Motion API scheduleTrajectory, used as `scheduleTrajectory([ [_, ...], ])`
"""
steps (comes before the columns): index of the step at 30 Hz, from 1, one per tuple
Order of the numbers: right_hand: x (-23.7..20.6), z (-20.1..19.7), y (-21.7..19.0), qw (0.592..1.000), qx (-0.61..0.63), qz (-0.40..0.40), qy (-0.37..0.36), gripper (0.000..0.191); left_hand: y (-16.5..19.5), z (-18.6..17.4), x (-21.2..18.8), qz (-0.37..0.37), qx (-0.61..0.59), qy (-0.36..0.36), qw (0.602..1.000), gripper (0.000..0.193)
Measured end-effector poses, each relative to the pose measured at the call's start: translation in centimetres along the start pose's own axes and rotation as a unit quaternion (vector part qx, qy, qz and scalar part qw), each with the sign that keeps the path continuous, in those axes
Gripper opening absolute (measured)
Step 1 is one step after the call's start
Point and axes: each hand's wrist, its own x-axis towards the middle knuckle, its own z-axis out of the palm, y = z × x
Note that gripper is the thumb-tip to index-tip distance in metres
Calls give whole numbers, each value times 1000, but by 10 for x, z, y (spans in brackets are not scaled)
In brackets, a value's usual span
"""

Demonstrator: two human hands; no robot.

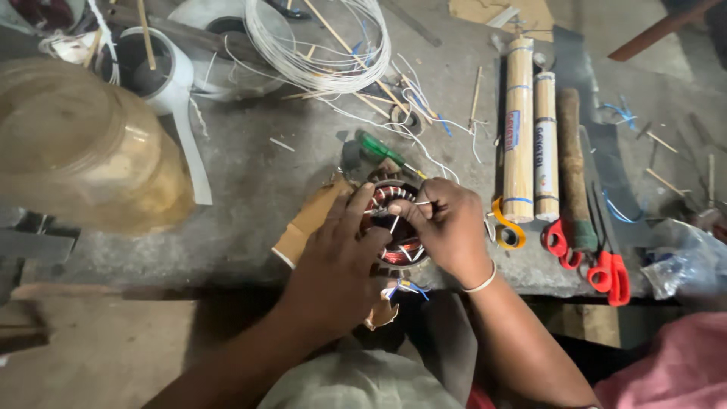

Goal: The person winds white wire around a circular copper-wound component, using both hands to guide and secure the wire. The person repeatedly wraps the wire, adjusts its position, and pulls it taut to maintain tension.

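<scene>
Motor stator (399, 227) with copper windings sits at the near edge of the bench (257, 182); left hand (341, 257) presses spread fingers on its rim, right hand (447, 223) pinches a thin wire (394, 224) over the core: best kept taut, stator steadied.

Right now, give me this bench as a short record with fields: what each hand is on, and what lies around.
Left hand: left hand rests on the motor stator, fingers over its copper windings
Right hand: right hand pinches a thin sliver at the stator's top edge
Under the stator: brown paper sheet
Behind it: green-handled screwdriver
Right side: two bundles of bamboo sticks, red-handled scissors
Far edge: coil of white wire
Left side: clear plastic jar
</scene>
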Motion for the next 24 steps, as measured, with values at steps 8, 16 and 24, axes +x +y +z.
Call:
scheduleTrajectory([
  [8,2,1,-2,1000,3,7,-8,51,-1,4,-7,38,-13,24,999,48],
  [16,0,1,-4,1000,15,10,1,48,2,2,-6,49,-15,36,998,52],
  [24,-22,-34,-17,994,85,15,-59,40,0,2,-11,0,-109,49,993,60],
])
